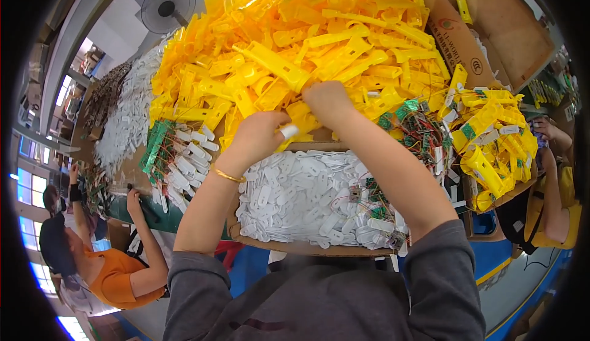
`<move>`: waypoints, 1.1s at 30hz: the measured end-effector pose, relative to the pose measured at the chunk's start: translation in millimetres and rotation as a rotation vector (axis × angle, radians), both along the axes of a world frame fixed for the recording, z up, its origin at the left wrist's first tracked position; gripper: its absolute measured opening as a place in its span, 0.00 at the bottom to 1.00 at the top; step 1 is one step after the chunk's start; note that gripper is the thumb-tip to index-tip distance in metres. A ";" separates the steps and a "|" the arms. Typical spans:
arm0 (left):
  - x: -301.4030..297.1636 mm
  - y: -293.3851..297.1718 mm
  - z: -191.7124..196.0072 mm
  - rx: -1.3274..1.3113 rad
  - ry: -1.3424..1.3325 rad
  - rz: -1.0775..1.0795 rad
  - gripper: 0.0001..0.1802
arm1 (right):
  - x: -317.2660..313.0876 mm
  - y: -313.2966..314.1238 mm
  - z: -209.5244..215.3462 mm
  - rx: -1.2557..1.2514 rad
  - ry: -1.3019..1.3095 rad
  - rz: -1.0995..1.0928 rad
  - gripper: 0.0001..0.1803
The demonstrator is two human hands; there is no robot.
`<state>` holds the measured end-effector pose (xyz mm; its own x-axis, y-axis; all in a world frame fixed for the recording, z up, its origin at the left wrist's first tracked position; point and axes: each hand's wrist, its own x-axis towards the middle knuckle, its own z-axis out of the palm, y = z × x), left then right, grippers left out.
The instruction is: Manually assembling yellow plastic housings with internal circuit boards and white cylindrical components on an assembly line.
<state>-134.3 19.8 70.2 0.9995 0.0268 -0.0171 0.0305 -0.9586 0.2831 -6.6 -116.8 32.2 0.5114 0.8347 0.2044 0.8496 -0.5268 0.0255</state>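
Note:
Both hands meet over the near edge of a big heap of yellow plastic shells [344,46]. My right hand [330,103] is closed, its fingertips at the lower end of one long yellow shell [273,65], which tilts up to the left. Just below and to the left, my left hand [258,135] has its fingers curled. A small white piece [289,132] shows at its thumb; whether it is held or wrapped round the thumb I cannot tell. Under my forearms lies a cardboard box [295,249] full of small flat white plastic pieces [295,199].
Green circuit boards [157,144] with white parts lie left of the box; wired boards [424,132] lie to its right. A second box of yellow shells [498,150] stands at right. People work at left [117,273] and far right [556,199]. A fan [167,7] stands behind.

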 end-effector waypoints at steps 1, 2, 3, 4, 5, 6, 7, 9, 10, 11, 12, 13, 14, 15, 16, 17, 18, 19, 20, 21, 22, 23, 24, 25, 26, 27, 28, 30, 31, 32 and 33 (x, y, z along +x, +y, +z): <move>-3.2 3.3 1.1 -0.159 -0.091 0.001 0.13 | 1.1 -5.4 1.9 0.031 0.058 -0.038 0.06; -7.7 5.7 6.1 -0.190 -0.131 0.037 0.14 | 1.7 -13.6 1.4 0.136 0.059 -0.072 0.07; -13.7 16.4 5.6 -0.192 -0.122 0.044 0.14 | -0.8 -23.3 7.5 0.248 0.058 -0.101 0.09; -19.1 33.1 1.2 -0.121 -0.226 0.080 0.14 | -4.7 -34.2 15.0 0.487 0.101 -0.058 0.11; -23.4 42.5 -2.1 -0.048 -0.333 0.118 0.15 | -9.9 -47.0 27.5 0.725 0.142 -0.013 0.14; -21.0 38.2 3.2 -0.063 -0.322 0.119 0.15 | -15.3 -63.9 40.2 0.820 0.163 -0.006 0.14; -17.2 27.0 20.4 -0.157 -0.284 0.150 0.14 | -22.6 -81.2 54.2 0.917 0.185 -0.003 0.15; -12.5 3.0 24.8 -0.266 -0.219 0.203 0.13 | -43.2 -109.2 79.7 0.922 0.178 -0.008 0.14; -8.8 -12.6 18.7 -0.068 -0.181 0.069 0.12 | -56.3 -122.4 90.9 0.781 0.121 -0.010 0.14; -3.4 -24.7 14.2 0.129 -0.151 -0.070 0.13 | -66.8 -134.7 98.2 0.644 0.055 -0.003 0.15; 1.9 -30.4 6.1 0.118 -0.141 -0.054 0.13 | -74.3 -145.2 95.3 0.632 0.070 0.009 0.15; 8.7 -31.8 -5.0 0.227 0.001 -0.066 0.15 | -79.6 -153.4 90.1 0.424 0.158 0.031 0.15; 10.9 -28.8 -11.8 0.336 0.146 -0.075 0.18 | -85.3 -156.6 84.2 0.216 0.240 0.060 0.16; 14.0 -24.0 -13.6 0.331 0.153 -0.071 0.18 | -94.0 -157.6 74.2 0.212 0.247 0.064 0.16; 15.9 -15.8 -14.9 0.296 0.157 -0.116 0.18 | -105.1 -154.1 58.0 0.127 0.230 0.043 0.16; 12.5 -6.8 -14.3 0.265 0.163 -0.155 0.18 | -114.7 -146.5 42.9 0.046 0.212 0.029 0.17; 4.9 -0.4 -7.9 0.265 0.172 -0.155 0.18 | -124.3 -135.3 31.3 0.114 0.265 0.110 0.16; -1.2 3.9 4.0 0.047 0.100 -0.070 0.17 | -133.5 -122.9 21.8 0.180 0.312 0.175 0.15; -5.2 7.5 9.1 -0.171 0.030 0.008 0.16 | -138.2 -109.1 9.9 0.193 0.350 0.182 0.14; -20.0 13.1 14.4 -0.473 0.058 0.101 0.16 | -143.7 -91.5 0.8 0.219 0.388 0.212 0.12; -29.7 13.5 10.7 -0.787 0.096 0.176 0.17 | -143.1 -75.2 -17.2 0.177 0.378 0.175 0.10; -44.7 6.5 11.6 -1.025 0.057 0.187 0.19 | -141.8 -61.0 -32.4 0.137 0.369 0.144 0.08; -64.5 -0.9 12.4 -1.261 0.013 0.205 0.22 | -143.0 -49.6 -45.4 0.067 0.304 0.094 0.08; -86.3 -2.6 -1.1 -1.437 -0.061 0.244 0.25 | -144.5 -38.0 -53.7 -0.003 0.240 0.050 0.08; -104.7 -5.8 -12.7 -1.622 -0.132 0.270 0.27 | -145.3 -32.3 -51.1 -0.001 0.236 0.034 0.08; -116.1 -12.4 -16.6 -1.689 -0.104 0.311 0.27 | -144.1 -31.7 -51.4 0.016 0.239 0.062 0.08; -124.8 -17.7 -26.9 -1.749 -0.126 0.347 0.25 | -143.3 -34.6 -51.0 0.029 0.242 0.099 0.08; -133.6 -35.7 -35.7 -1.927 -0.142 0.500 0.21 | -139.6 -50.7 -35.9 0.112 0.326 0.114 0.09; -136.4 -37.4 -42.6 -2.020 -0.147 0.582 0.19 | -139.0 -54.8 -25.8 0.210 0.417 0.157 0.09; -133.8 -41.7 -46.0 -2.023 -0.146 0.583 0.19 | -138.5 -65.8 -10.2 0.295 0.483 0.143 0.11; -132.4 -47.7 -46.9 -2.152 -0.096 0.574 0.19 | -140.8 -78.1 7.9 0.383 0.551 0.138 0.12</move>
